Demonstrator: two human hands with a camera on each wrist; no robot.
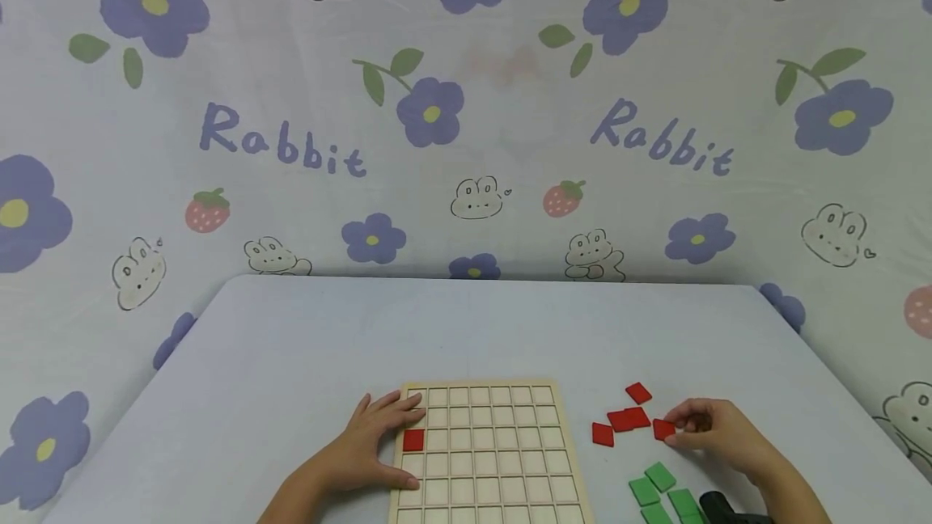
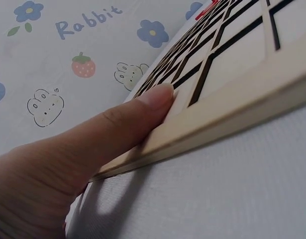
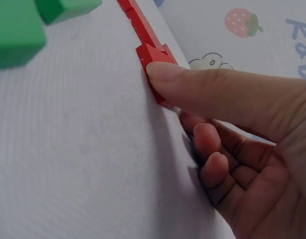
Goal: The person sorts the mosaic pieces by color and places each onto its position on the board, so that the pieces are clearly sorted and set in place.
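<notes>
A wooden grid board (image 1: 475, 453) lies flat at the front of the table, with one red square tile (image 1: 413, 440) in a cell of its left column. My left hand (image 1: 367, 447) rests on the board's left edge, thumb and fingers spread to either side of that tile; in the left wrist view the thumb (image 2: 118, 122) lies across the wooden rim. To the right of the board my right hand (image 1: 717, 431) pinches another red tile (image 1: 662, 429) between thumb and finger. In the right wrist view the thumb (image 3: 192, 87) covers part of this tile (image 3: 152, 56).
Several loose red tiles (image 1: 602, 434) lie between the board and my right hand. Nearer the front are several green tiles (image 1: 644, 492), with a black object (image 1: 719, 506) beside them. Behind the white table (image 1: 466, 330) hangs a patterned cloth (image 1: 510, 128).
</notes>
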